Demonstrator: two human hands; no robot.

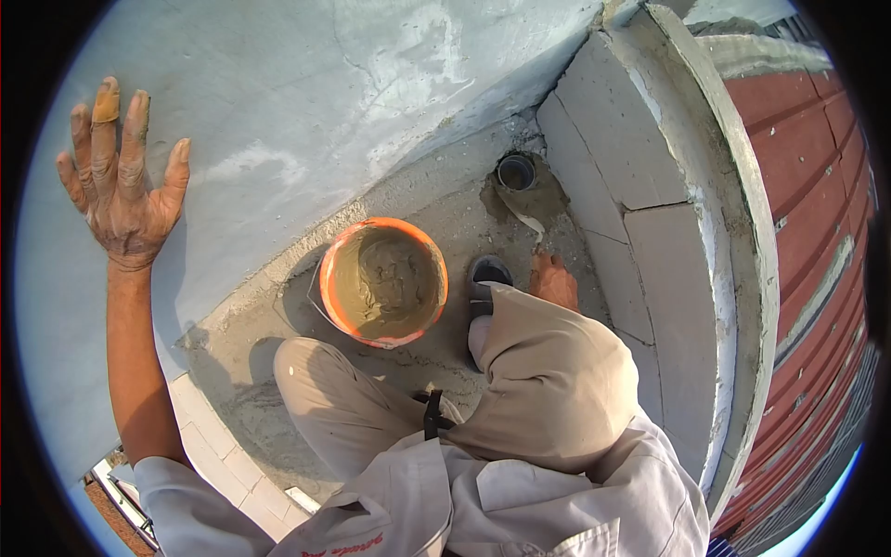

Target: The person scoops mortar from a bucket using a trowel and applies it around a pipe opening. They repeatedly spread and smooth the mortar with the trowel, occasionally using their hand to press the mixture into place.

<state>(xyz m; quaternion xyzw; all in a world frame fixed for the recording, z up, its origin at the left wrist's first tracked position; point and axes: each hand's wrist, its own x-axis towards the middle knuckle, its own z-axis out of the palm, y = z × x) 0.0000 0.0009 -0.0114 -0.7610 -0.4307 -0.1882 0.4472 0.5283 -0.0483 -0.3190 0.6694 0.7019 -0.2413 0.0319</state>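
Observation:
My left hand [130,190] lies spread against the pale plastered wall [278,84], fingers apart, a tan wrap around one finger. Low by the floor, my right hand [555,282] is closed on a trowel [531,221], most of its handle hidden in the grip. The trowel's narrow blade points at a patch of wet mortar [549,197] around a round dark pipe opening [516,173] in the floor. Left of my right foot stands an orange-rimmed bucket [434,320], with wet grey mortar [394,274] inside.
A low block wall [673,269] runs along the right side, with a red metal roof [798,186] beyond it. My bent knees and a dark shoe [490,271] take up the near floor. More light blocks [218,446] line the lower left.

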